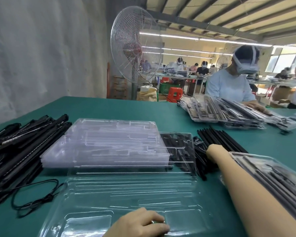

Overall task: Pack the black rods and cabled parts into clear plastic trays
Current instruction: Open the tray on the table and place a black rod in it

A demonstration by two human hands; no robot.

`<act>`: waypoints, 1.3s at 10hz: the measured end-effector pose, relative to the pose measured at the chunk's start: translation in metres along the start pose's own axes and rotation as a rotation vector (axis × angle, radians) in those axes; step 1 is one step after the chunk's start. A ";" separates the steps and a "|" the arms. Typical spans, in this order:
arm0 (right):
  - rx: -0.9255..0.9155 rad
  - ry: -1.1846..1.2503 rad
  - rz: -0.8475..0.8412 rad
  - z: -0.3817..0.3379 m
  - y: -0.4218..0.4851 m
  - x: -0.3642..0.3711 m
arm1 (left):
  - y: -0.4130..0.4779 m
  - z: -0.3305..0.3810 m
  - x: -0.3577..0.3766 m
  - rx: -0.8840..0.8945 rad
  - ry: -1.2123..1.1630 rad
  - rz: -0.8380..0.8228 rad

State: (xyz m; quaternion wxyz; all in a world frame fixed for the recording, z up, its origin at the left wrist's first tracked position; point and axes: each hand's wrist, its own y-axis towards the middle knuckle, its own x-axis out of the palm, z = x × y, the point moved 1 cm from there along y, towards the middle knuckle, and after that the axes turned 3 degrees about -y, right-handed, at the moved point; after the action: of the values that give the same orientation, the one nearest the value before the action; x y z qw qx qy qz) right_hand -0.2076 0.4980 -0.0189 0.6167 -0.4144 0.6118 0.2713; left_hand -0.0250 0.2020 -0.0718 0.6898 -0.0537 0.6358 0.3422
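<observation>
Black rods (222, 139) lie where the right sleeve (243, 182) ends, fingers hidden.

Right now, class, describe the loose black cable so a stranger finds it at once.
Start at the green table. Left of the nearest empty clear tray lies the black cable. Unlike the straight black rods beside it, it is thin and looped.

Free room over the green table (120, 108) beyond the tray stack (109, 142); rod pile (15, 142) left, rods (225, 139) right.
</observation>
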 end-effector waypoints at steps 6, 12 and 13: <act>-0.031 0.056 0.248 0.002 -0.002 0.004 | 0.000 0.000 0.000 -0.014 0.052 0.010; 0.046 -0.252 -0.095 0.011 0.009 -0.006 | -0.002 0.002 0.002 -0.068 -0.049 -0.012; -0.008 -0.185 -0.059 0.009 0.020 0.001 | -0.001 0.004 0.000 -0.065 -0.036 0.002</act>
State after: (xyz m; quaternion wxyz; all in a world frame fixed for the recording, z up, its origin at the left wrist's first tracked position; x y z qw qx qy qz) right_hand -0.2194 0.5153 -0.0242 0.6767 -0.4080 0.5385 0.2927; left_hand -0.0214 0.2034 -0.0713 0.6986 -0.0692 0.6119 0.3644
